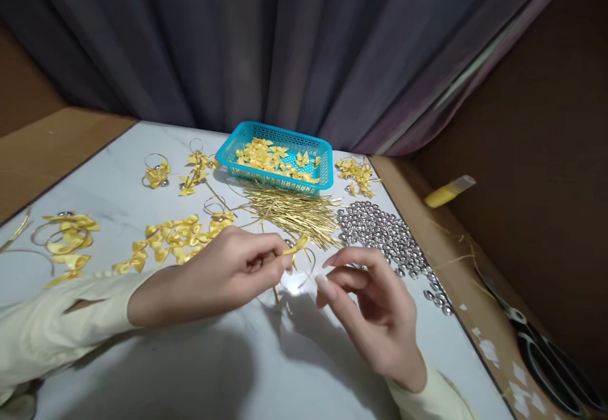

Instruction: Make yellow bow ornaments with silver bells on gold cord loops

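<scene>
One white surface [142, 356] carries one blue basket [278, 156] of yellow bows, one bundle of gold wires [289, 212] and one heap of silver bells [387, 236], too many to count. Left hand [223, 277]: grip clamped on one bow [295, 247] with wire loop, above the surface centre. Right hand [375, 309]: fingers apart, empty, just beside the bow. One pair of scissors [546, 356] lies off the surface.

No readable text, label, brand or number shows anywhere.

White table [118, 369] bears bows [173, 237], beads [384, 233], basket [278, 157].
</scene>
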Action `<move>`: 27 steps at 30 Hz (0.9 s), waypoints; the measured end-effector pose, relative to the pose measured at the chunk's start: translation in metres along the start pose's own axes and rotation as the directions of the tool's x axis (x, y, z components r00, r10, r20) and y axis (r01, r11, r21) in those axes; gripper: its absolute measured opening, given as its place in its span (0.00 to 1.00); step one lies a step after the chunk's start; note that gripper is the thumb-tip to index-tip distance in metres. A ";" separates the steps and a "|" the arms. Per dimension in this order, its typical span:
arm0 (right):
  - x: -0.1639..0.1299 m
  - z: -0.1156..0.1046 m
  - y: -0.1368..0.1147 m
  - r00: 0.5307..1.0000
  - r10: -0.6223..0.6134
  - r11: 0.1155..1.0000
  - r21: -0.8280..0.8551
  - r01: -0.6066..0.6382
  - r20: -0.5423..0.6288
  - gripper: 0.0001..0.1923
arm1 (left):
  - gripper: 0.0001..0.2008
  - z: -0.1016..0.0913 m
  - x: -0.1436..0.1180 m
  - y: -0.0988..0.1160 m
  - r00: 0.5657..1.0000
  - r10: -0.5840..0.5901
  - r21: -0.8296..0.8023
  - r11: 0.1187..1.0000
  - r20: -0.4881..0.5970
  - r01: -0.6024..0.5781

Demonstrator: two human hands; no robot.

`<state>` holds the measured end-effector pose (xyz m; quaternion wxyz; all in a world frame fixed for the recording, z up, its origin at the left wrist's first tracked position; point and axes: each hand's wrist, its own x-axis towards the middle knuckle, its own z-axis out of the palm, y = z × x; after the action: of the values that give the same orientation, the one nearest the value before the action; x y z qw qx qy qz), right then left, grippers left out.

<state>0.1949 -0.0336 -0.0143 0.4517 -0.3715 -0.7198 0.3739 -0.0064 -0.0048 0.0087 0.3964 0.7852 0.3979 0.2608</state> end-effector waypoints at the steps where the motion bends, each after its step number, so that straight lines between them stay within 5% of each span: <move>1: 0.001 -0.002 -0.001 0.997 0.067 0.997 0.029 -0.068 0.039 0.06 | 0.11 0.001 -0.001 -0.003 0.994 0.106 0.157 0.982 -0.029 -0.101; 4: 0.004 -0.002 -0.003 0.974 0.180 0.982 0.032 -0.186 0.136 0.04 | 0.13 0.005 -0.004 -0.009 0.944 0.330 0.458 0.837 0.018 -0.301; 8: 0.006 0.002 0.001 0.973 0.134 0.975 -0.200 -0.096 0.188 0.04 | 0.14 0.008 -0.006 -0.011 0.907 0.412 0.559 0.733 0.088 -0.387; 16: 0.006 0.011 0.006 0.949 -0.185 0.728 -0.613 0.306 0.254 0.14 | 0.13 0.008 -0.005 -0.009 0.920 0.369 0.474 0.791 0.134 -0.386; 22: 0.005 0.019 0.011 0.954 -0.230 0.760 -0.577 0.300 0.193 0.14 | 0.12 0.011 -0.005 -0.008 0.913 0.381 0.458 0.792 0.145 -0.403; 27: 0.003 0.015 0.008 0.971 -0.232 0.796 -0.565 0.218 0.048 0.14 | 0.10 0.013 -0.006 -0.011 0.941 0.296 0.341 0.878 0.167 -0.336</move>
<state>0.1812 -0.0303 -0.0246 0.3709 -0.4049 -0.8317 0.0827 -0.0045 -0.0112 -0.0084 0.2168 0.9125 0.2834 0.2001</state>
